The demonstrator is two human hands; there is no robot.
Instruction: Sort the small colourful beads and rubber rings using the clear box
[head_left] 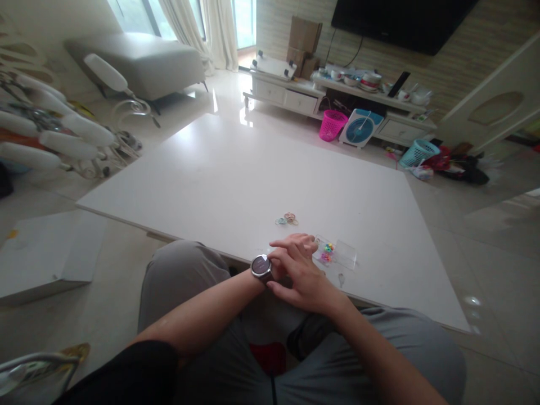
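Over the surface's point(253, 185) near edge, a watch point(261, 266) circled the left wrist.
Beside its strap lay the right grip's thumb; the right grip point(304, 281) crossed the left grip point(302, 242), its fingers loosely spread, while whether the left one was spread or closed could not be told. Marks on the watch's round, dark, silver-rimmed face were too small to read. Bright beads point(328, 252) sat in a clear box point(346, 254) to the right; small loops point(290, 218) lay farther in.

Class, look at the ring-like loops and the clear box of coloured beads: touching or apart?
Apart. The head view shows the loops beyond the box, with bare white tabletop between them.
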